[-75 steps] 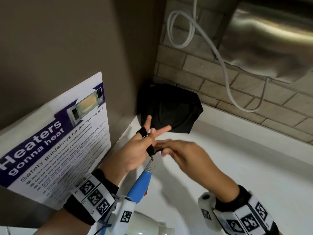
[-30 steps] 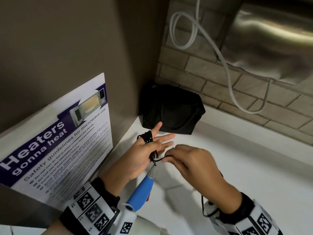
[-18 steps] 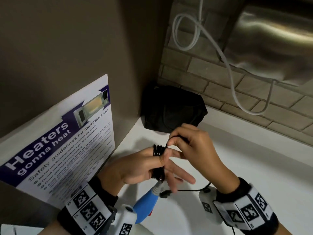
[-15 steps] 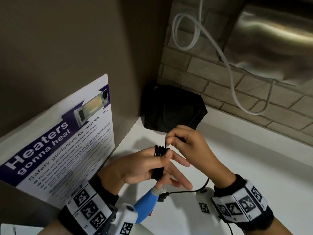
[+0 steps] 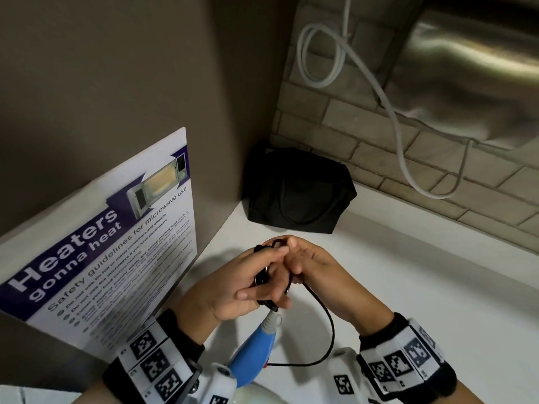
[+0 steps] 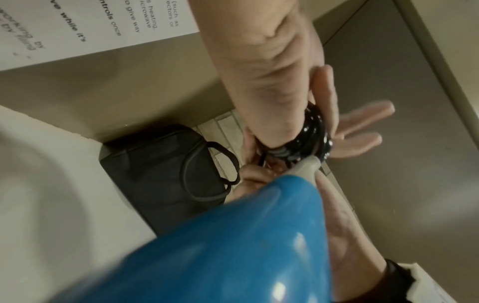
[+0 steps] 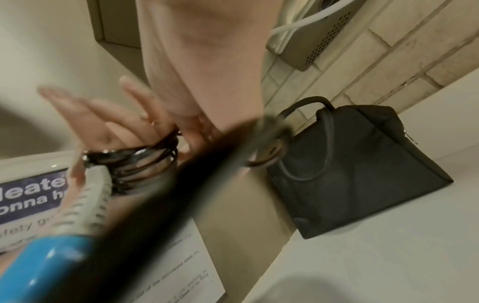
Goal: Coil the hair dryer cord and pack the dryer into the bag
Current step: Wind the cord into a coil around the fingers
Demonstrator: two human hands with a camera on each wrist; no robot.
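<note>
Cord (image 5: 319, 309) coils beside "Heaters gonna heat" poster (image 5: 122, 252).

Glossy black cord (image 6: 309, 131), matt cloth bag (image 5: 297, 191)

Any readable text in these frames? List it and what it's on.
"Heaters gonna heat": poster, headline.
"Safety guidelines for microwave use": poster, subheading.
"(such as", "heating.", "microwave", "to give way", "controls once", "while it's": poster body fragments in the left wrist view.
Remaining poster bullets: too small or blurred.
Wristband squares: coded markers, small digits unreadable.
Dryer, bag: none visible.
</note>
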